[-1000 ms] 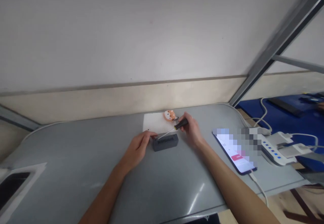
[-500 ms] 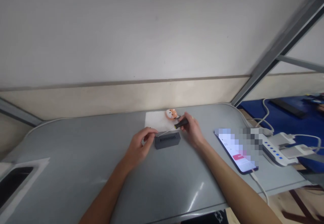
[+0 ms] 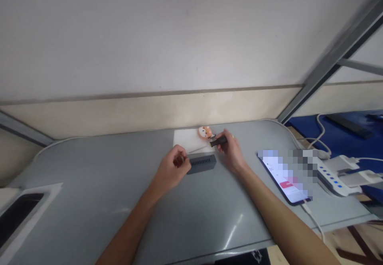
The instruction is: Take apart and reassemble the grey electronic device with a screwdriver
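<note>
My right hand [image 3: 231, 149] is closed around the dark handle of a screwdriver [image 3: 218, 141]. Its thin shaft points left over the white paper, and the tip ends close to my left fingertips. My left hand [image 3: 173, 164] is closed in a pinch at the left end of a dark grey slotted box [image 3: 203, 164]. Whatever sits between those fingers is too small to make out. The box rests on the table with a row of slots along its side. Just behind the screwdriver handle is an orange and white animal-face trinket [image 3: 205, 132].
White paper [image 3: 182, 138] lies under the trinket, near the wall. To the right are a lit phone [image 3: 284, 179] with a cable and a white power strip [image 3: 335, 177] with plugged-in chargers. A dark flat object on white sheeting [image 3: 20, 213] occupies the left edge.
The screwdriver shaft has come up off the box's left end and now lies across the view of the paper. My left fingers have curled in more. The whole view has shifted slightly.
</note>
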Tool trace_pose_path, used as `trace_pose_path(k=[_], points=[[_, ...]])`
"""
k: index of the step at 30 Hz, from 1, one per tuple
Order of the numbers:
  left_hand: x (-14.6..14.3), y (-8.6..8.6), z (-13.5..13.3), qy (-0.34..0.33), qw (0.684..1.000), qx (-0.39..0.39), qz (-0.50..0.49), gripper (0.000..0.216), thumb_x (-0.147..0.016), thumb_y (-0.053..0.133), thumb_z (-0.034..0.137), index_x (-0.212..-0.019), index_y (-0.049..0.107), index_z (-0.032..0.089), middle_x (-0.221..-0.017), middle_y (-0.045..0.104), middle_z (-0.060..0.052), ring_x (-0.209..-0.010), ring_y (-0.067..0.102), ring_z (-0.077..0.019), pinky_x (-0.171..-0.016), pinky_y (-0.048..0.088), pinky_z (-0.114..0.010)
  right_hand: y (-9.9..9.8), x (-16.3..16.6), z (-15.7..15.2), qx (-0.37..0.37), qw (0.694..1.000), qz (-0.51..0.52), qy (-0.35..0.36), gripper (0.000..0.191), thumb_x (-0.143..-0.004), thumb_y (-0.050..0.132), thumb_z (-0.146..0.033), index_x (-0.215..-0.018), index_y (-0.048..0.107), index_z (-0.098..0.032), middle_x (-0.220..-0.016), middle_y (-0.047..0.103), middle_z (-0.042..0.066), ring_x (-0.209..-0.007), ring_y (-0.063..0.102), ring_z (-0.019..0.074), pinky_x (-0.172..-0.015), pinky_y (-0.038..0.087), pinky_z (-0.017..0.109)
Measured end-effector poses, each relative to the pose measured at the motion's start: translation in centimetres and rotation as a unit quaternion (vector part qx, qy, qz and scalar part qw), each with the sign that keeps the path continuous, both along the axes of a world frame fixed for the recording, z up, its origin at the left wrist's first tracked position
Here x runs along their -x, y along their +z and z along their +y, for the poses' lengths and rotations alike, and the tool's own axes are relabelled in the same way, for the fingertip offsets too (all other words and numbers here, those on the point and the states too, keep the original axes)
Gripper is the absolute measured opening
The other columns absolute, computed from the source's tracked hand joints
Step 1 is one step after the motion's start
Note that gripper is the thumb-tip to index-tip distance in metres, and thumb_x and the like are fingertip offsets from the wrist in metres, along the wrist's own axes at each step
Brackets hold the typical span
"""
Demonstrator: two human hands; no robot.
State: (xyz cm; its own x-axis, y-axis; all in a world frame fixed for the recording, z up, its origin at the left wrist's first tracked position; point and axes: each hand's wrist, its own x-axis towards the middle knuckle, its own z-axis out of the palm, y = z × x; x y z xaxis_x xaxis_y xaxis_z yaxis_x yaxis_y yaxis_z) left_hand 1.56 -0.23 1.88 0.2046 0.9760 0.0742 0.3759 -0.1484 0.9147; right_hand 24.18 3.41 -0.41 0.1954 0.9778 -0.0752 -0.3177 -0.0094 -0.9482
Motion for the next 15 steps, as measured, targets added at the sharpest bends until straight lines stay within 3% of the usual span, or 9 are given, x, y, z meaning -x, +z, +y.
trace_pose_path(k=[4, 9, 13, 15], points=[[-0.5, -0.1, -0.1, 0.012, 1.000, 0.010, 0.002, 0.013, -0.079, 0.059, 0.026, -0.078, 0.047, 0.022, -0.070, 0.043, 0.006, -0.063, 0.040, -0.0114, -0.060, 0.034, -0.024, -0.5, 1.0, -0.1, -0.004, 0.999, -0.052, -0.008, 0.049, -0.090, 0.059, -0.067, -0.087, 0.072, -0.020, -0.064, 0.063, -0.001, -0.053, 0.048, 0.0127, -0.053, 0.036, 0.027], [-1.2, -0.3, -0.3, 0.027, 0.999, -0.019, -0.006, 0.012, -0.079, 0.055, 0.027, -0.073, 0.046, 0.022, -0.067, 0.042, 0.006, -0.062, 0.040, -0.0118, -0.058, 0.033, -0.024, -0.5, 2.1, -0.4, -0.035, 0.990, -0.129, 0.038, 0.050, -0.088, 0.060, -0.070, -0.093, 0.070, -0.021, -0.073, 0.066, 0.000, -0.059, 0.051, 0.0143, -0.058, 0.041, 0.028], [-0.2, -0.1, 0.0, 0.013, 0.998, -0.065, 0.007, 0.014, -0.086, 0.054, 0.029, -0.075, 0.051, 0.021, -0.068, 0.048, 0.004, -0.063, 0.044, -0.0125, -0.060, 0.036, -0.025, -0.8, 2.0, -0.5, -0.054, 0.984, -0.164, 0.048, 0.053, -0.092, 0.054, -0.071, -0.093, 0.069, -0.020, -0.075, 0.064, 0.001, -0.062, 0.053, 0.0146, -0.062, 0.043, 0.028], [0.8, 0.0, 0.4, 0.046, 0.994, -0.094, 0.013, 0.019, -0.089, 0.053, 0.032, -0.075, 0.053, 0.021, -0.068, 0.050, 0.004, -0.064, 0.046, -0.0128, -0.060, 0.036, -0.025, -1.0, 1.9, -0.7, -0.063, 0.980, -0.182, 0.056, 0.052, -0.094, 0.052, -0.070, -0.095, 0.069, -0.021, -0.077, 0.065, 0.001, -0.063, 0.054, 0.0149, -0.062, 0.043, 0.028]])
